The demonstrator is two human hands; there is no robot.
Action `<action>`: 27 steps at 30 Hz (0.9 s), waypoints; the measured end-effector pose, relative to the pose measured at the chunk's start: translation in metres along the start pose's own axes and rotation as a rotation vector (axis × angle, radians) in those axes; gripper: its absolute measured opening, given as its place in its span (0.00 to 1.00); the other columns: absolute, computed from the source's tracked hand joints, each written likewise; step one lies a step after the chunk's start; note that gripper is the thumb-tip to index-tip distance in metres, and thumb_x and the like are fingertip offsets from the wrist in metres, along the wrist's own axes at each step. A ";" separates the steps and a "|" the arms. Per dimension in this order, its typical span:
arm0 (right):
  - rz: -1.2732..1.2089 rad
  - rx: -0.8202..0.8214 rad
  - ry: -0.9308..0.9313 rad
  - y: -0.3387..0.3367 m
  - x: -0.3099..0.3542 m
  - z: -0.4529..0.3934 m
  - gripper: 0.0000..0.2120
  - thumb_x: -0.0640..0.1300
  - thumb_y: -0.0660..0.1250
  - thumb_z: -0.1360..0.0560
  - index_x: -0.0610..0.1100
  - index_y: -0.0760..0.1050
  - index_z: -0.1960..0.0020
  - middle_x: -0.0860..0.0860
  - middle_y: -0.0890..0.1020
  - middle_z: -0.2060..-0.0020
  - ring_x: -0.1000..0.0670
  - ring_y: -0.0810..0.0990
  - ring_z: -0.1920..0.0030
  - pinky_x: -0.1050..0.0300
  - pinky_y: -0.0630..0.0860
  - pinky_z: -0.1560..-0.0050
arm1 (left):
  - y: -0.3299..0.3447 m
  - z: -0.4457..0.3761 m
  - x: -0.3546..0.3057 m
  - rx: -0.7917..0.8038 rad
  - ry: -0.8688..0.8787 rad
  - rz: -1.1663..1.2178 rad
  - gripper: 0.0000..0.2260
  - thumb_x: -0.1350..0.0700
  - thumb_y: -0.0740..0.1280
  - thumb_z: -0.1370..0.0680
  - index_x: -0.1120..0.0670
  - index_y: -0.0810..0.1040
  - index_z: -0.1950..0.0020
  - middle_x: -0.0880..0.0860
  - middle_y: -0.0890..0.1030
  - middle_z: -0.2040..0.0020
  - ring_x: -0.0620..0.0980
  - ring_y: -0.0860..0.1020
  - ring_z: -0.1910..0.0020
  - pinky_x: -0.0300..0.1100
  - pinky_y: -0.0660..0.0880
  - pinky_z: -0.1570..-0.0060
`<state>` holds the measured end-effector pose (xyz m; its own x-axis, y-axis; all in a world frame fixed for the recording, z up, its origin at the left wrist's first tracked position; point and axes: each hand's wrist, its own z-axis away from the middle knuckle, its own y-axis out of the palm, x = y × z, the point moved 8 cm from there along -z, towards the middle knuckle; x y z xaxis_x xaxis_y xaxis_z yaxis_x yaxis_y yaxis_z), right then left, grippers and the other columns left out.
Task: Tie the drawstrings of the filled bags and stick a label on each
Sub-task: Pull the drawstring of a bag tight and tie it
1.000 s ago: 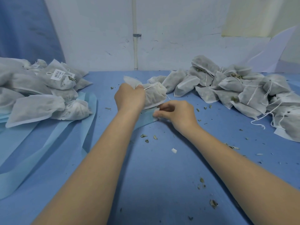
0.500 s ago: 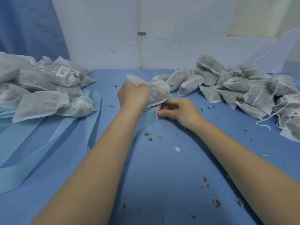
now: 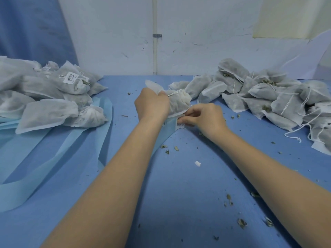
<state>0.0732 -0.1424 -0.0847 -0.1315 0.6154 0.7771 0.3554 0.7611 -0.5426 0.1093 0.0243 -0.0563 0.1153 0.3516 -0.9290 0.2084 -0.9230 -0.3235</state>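
Since the earlier frame the right hand has closed in on the label strip's end. Head view: left hand grips the tied bag at table centre, long axis running left-right; right fingertips pinch a label just beneath it, nearer than the left.

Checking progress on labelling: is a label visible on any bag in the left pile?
Yes, one bag on top of the left pile shows a white barcode label.
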 end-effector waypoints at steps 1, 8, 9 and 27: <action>0.023 -0.019 0.010 -0.001 0.000 0.003 0.05 0.44 0.78 0.34 0.48 0.82 0.64 0.56 0.83 0.70 0.62 0.76 0.72 0.74 0.69 0.68 | 0.001 0.000 0.001 -0.002 -0.002 0.003 0.12 0.53 0.60 0.20 0.60 0.72 0.42 0.51 0.69 0.51 0.51 0.68 0.54 0.40 0.65 0.57; 0.244 0.013 -0.057 0.007 0.022 0.032 0.10 0.48 0.75 0.30 0.52 0.75 0.67 0.57 0.79 0.70 0.58 0.77 0.65 0.70 0.69 0.63 | 0.001 0.000 0.003 -0.013 -0.023 0.014 0.14 0.52 0.61 0.21 0.60 0.72 0.40 0.56 0.75 0.43 0.56 0.73 0.44 0.42 0.67 0.53; 0.266 0.077 -0.078 0.010 0.027 0.037 0.09 0.49 0.75 0.30 0.52 0.76 0.66 0.57 0.80 0.68 0.58 0.77 0.64 0.68 0.71 0.61 | 0.001 0.000 0.003 -0.015 -0.022 0.014 0.14 0.52 0.61 0.21 0.60 0.72 0.40 0.56 0.75 0.41 0.56 0.73 0.43 0.42 0.67 0.53; 0.123 -0.160 -0.297 -0.077 0.073 0.031 0.07 0.47 0.76 0.31 0.49 0.78 0.59 0.58 0.77 0.67 0.59 0.69 0.69 0.69 0.66 0.63 | 0.034 0.039 -0.038 0.449 0.217 0.324 0.07 0.54 0.71 0.26 0.55 0.81 0.50 0.51 0.83 0.57 0.46 0.80 0.59 0.39 0.75 0.59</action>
<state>0.0079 -0.1492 0.0040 -0.3336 0.7509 0.5699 0.5228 0.6505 -0.5510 0.0742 -0.0268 -0.0392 0.3107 0.0209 -0.9503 -0.2964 -0.9478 -0.1178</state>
